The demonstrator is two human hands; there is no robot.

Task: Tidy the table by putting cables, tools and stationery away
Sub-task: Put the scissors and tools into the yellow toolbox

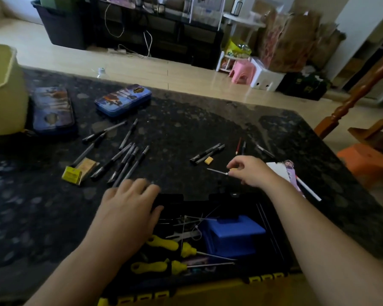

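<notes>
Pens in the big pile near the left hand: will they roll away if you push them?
Probably yes: the pens look round and slim, and the table looks flat and smooth. They look stiff, so likely won't bend. Lying crowded together, they may bump each other and scatter.

The left hand (128, 208) was motion-blurred at its fingertips and hid the far-left corner of the toolbox (219, 198). The small object (231, 173) pinched by the right hand (250, 171) was too small to identify. The yellow bin (2, 91) was cut off by the left edge.
</notes>
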